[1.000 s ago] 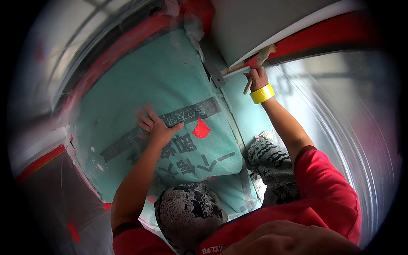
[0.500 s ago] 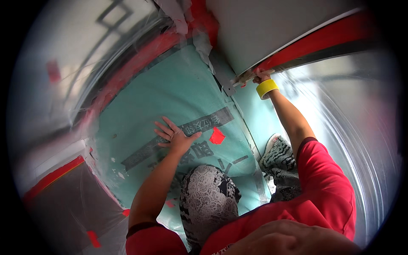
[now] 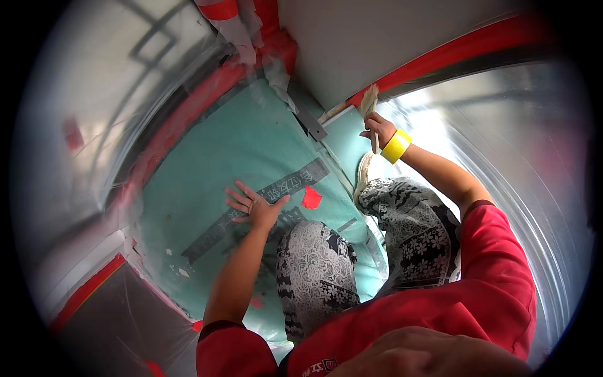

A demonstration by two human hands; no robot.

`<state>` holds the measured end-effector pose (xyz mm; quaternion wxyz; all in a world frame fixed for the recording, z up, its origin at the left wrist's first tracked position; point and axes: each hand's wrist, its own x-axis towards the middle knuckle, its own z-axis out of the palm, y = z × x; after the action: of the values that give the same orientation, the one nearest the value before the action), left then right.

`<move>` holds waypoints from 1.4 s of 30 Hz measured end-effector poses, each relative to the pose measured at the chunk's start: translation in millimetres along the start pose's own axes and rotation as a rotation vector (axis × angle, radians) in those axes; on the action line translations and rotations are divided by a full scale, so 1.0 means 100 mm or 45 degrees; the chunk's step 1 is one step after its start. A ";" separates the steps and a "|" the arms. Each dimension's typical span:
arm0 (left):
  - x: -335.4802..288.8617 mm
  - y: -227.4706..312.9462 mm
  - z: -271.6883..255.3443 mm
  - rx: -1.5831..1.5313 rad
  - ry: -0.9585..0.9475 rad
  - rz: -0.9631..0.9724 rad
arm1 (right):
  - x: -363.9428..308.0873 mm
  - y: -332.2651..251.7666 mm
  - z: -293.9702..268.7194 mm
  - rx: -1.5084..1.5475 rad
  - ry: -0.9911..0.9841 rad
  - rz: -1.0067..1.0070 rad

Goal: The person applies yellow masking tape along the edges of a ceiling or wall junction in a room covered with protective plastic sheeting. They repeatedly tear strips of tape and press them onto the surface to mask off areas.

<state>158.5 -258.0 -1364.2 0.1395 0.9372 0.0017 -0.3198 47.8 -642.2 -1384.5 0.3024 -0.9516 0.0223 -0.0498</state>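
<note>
My right hand is closed around a flat brush, its pale bristles pointing away from me beside the red tape at the foot of the white wall. A yellow tape roll circles my right wrist like a bangle. With fingers spread, my left hand rests on the green floor sheet, next to a dark printed band; it holds nothing. A red scrap lies to the right of that hand.
A grey metal strip lies at the sheet's far right edge. Red tape runs along the base of the white wall. Clear plastic film hangs at the right. My knees and a shoe take up the near middle.
My right hand has drawn back from the wall's base, and the brush now shows plainly. My right leg and shoe have come forward and left. The left hand stays on the sheet.
</note>
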 end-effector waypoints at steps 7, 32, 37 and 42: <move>0.08 -0.12 0.14 0.062 0.037 0.004 | 0.10 0.89 0.92 0.065 0.296 -0.134; 0.01 0.01 0.06 0.052 0.002 0.035 | 0.47 1.37 1.25 1.751 0.775 1.195; -0.02 -0.01 0.04 0.027 0.012 0.021 | 0.14 0.77 1.11 1.391 0.605 1.001; 0.00 -0.08 0.10 0.060 0.047 0.039 | -0.14 0.35 0.88 0.285 0.545 0.150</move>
<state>151.8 -252.9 -1374.2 0.1223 0.9458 -0.0178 -0.3003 42.5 -619.4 -1477.5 0.3969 -0.8769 0.1356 -0.2346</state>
